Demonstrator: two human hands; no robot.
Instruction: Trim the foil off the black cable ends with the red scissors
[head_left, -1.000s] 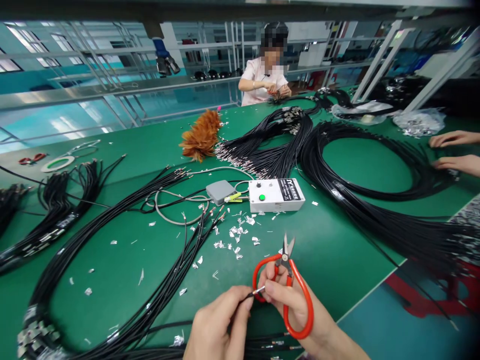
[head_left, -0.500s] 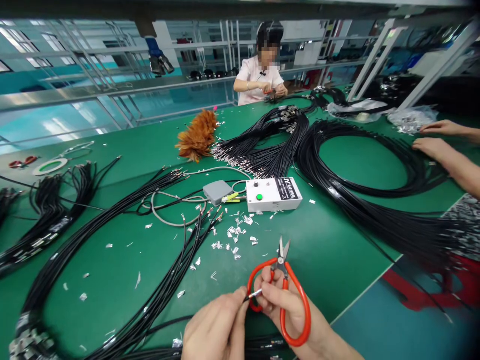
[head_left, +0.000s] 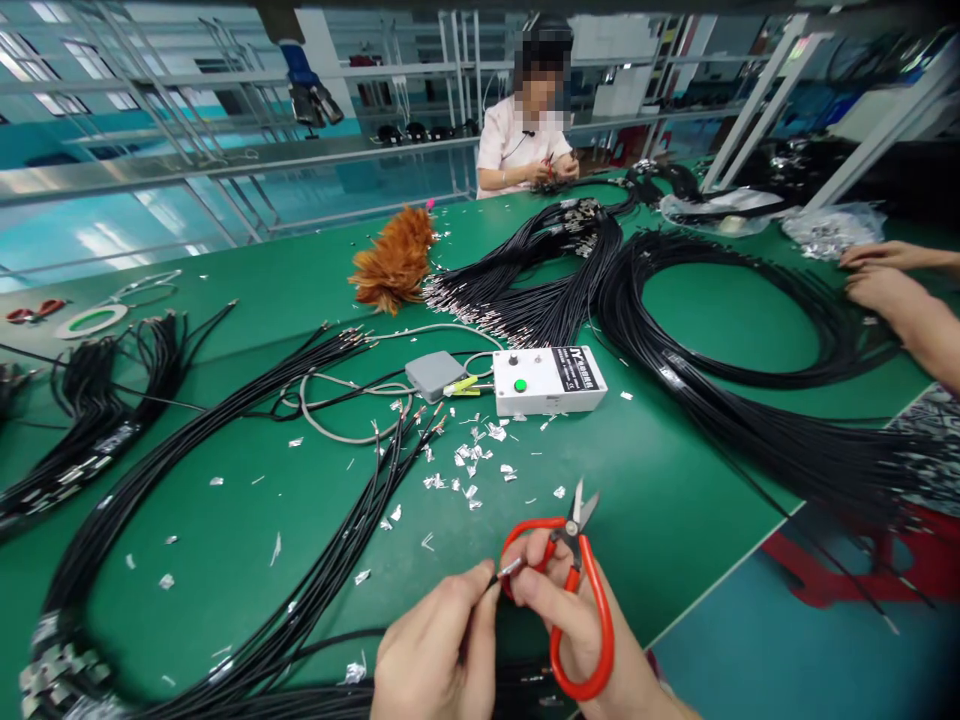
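Near the front edge of the green table, my left hand (head_left: pixel 442 640) is closed around a black cable (head_left: pixel 493 581). The cable's silvery stripped end (head_left: pixel 510 568) points up to the right, between the thumb and fingers of my right hand (head_left: pixel 559 595). Hooked on that same hand are scissors (head_left: pixel 573 527) with red-orange handles; their blades are apart and point away from me, clear of the cable. Foil scraps (head_left: pixel 472 455) lie scattered beyond my hands. A bundle of black cables (head_left: pixel 352 530) runs along the left of them.
A white box (head_left: pixel 551 382) with a green button stands mid-table beside a grey block (head_left: pixel 435 375). Coiled cable bundles (head_left: pixel 675 375) spread to the right, near a co-worker's hands (head_left: pixel 889 280). A brown feather duster (head_left: pixel 394 262) lies farther back. Another person (head_left: pixel 517 150) works across the table.
The scissors have turned slightly in my right hand, their tips shifting a little to the right. Both hands keep their hold at the cable end. The view has tilted slightly.
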